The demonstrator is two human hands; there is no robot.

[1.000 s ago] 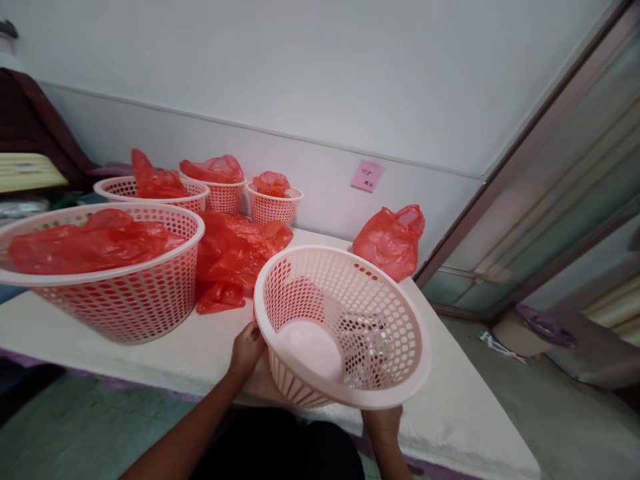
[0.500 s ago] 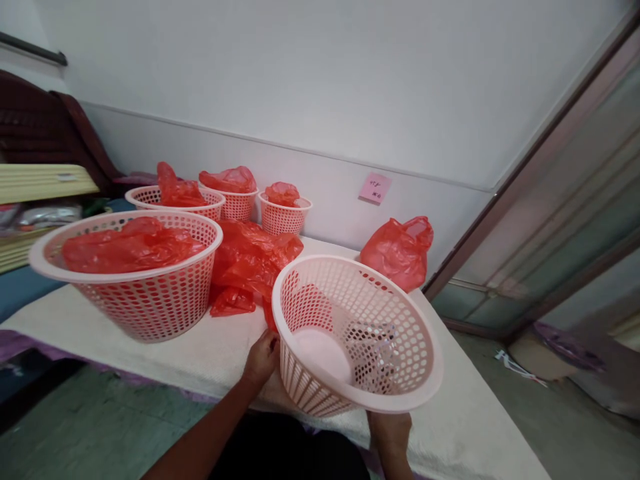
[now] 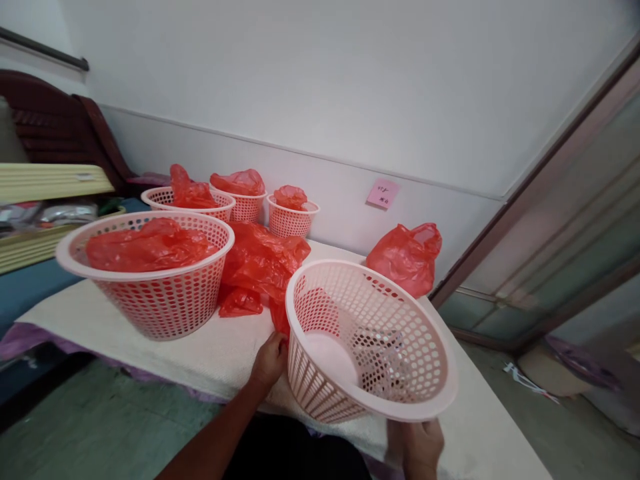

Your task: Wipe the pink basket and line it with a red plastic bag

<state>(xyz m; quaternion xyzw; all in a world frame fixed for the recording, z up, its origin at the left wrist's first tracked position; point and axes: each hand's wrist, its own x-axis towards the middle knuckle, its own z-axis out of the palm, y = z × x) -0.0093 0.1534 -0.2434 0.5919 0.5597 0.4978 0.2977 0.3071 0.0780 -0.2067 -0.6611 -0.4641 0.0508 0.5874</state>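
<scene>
Left hand (image 3: pixel 270 362) grips the near-left wall of a tilted, empty pink basket (image 3: pixel 370 340), held just above the white worktop (image 3: pixel 220 347). Right hand (image 3: pixel 420 447) closes on its near rim from below. Far left on the worktop stands a big basket (image 3: pixel 150 273) filled with red bags (image 3: pixel 145 243). Loose red bags (image 3: pixel 257 263) lie between the two baskets. Three small baskets (image 3: pixel 293 217) line the wall behind.

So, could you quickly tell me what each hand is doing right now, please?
Left hand: closed on the side wall of the empty pink basket.
Right hand: under the basket's near rim, supporting it; grip partly hidden.
</scene>
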